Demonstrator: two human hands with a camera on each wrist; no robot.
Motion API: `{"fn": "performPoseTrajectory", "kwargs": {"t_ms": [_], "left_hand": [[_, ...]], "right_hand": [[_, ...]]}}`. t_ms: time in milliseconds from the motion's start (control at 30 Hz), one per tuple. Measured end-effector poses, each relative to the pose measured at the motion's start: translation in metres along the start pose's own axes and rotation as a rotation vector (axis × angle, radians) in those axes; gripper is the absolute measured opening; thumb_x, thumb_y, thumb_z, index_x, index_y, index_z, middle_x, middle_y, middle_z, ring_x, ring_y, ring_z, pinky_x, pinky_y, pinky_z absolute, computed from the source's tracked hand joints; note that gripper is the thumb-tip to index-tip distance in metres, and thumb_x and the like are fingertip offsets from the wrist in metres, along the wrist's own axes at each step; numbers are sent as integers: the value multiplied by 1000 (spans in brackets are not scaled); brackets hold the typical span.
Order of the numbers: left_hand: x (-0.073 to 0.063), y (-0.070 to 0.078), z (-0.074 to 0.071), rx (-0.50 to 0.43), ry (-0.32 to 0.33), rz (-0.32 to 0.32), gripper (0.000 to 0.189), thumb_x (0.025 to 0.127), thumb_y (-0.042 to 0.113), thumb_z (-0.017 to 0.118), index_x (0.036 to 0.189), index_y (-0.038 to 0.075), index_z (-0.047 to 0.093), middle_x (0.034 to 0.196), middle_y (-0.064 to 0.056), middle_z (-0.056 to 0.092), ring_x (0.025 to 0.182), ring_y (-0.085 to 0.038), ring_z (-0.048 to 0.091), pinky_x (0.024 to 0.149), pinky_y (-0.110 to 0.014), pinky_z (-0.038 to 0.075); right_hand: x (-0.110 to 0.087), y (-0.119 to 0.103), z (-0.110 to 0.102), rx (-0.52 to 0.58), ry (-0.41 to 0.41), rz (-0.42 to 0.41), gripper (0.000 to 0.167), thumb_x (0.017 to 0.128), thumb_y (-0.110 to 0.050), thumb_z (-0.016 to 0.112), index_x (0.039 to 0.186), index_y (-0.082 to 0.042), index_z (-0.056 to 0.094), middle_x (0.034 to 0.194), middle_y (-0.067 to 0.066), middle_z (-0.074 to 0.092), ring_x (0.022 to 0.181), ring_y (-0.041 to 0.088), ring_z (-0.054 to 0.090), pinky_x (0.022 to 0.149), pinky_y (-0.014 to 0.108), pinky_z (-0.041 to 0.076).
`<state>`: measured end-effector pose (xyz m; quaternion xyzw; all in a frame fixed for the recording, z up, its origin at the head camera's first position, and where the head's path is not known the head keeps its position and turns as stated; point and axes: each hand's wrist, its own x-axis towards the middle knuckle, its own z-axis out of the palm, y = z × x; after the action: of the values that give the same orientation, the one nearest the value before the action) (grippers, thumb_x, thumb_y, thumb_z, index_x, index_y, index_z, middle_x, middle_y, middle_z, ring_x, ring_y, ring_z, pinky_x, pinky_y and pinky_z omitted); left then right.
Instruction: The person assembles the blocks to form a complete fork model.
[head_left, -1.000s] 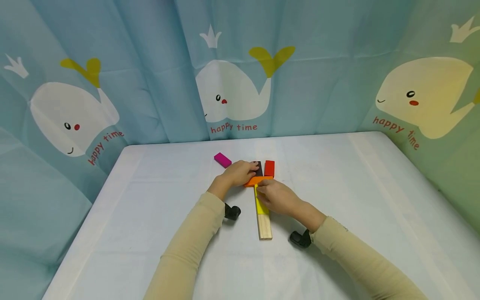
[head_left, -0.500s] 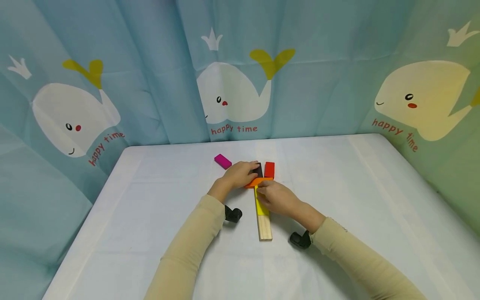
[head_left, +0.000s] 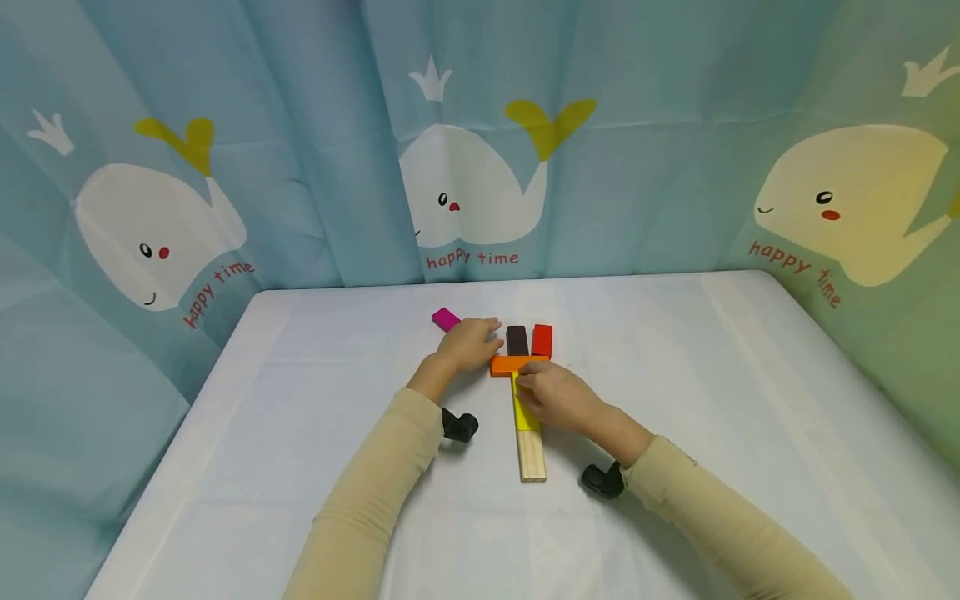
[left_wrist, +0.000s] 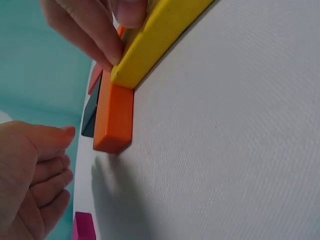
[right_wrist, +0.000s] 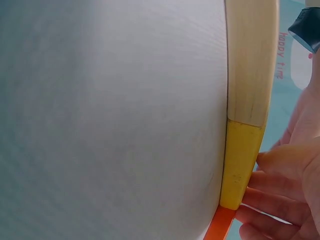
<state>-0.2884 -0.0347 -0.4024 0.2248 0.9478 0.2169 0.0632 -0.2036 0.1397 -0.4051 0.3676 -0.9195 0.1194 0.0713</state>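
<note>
In the head view, my right hand (head_left: 557, 395) rests its fingertips on top of a yellow block (head_left: 528, 418), near the end that meets an orange block (head_left: 506, 366). Its fingers (left_wrist: 96, 31) overlap that yellow end in the left wrist view, and the block's long side shows uncovered. My left hand (head_left: 469, 343) hovers left of the orange block, fingers loosely bent and holding nothing. Beside it lies a magenta block (head_left: 445, 317), partly covered by the hand. Beyond the orange block, a black block (head_left: 517, 341) and a red block (head_left: 542, 340) lie side by side.
A plain wooden block (head_left: 532, 457) continues the yellow one toward me. Everything lies on a white-covered table (head_left: 675, 358). Black wrist cameras (head_left: 461, 427) hang low under both forearms. A blue curtain (head_left: 322, 192) with whales stands behind the table's far edge.
My left hand has let go of the area over the black and orange blocks and shifted left toward the magenta block, uncovering them. The right hand stays on the yellow block.
</note>
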Motion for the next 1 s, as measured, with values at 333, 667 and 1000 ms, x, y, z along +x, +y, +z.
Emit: {"fn": "performPoseTrajectory", "kwargs": {"t_ms": [333, 667, 1000], "left_hand": [[-5, -18, -5, 48, 66, -87, 45, 93, 25, 54, 134, 6, 48, 139, -5, 43, 126, -20, 40, 103, -35, 31], [-11, -43, -8, 51, 121, -136, 44, 92, 21, 55, 133, 3, 49, 136, -10, 46, 122, -27, 45, 102, -40, 33], [-17, -53, -11, 54, 143, -183, 46, 93, 21, 53, 134, 1, 46, 138, -13, 42, 126, -27, 39, 102, -38, 32]], "right_hand": [[-1, 0, 0, 2, -3, 30, 14, 80, -6, 68, 92, 2, 69, 97, 13, 63, 87, 25, 60, 79, 34, 51], [-1, 0, 2, -1, -10, 27, 18, 82, -7, 67, 96, 3, 68, 100, 14, 62, 91, 25, 59, 81, 35, 50], [-1, 0, 1, -4, -15, 25, 15, 82, -7, 66, 94, 1, 68, 100, 13, 63, 91, 25, 60, 82, 35, 50]]}}
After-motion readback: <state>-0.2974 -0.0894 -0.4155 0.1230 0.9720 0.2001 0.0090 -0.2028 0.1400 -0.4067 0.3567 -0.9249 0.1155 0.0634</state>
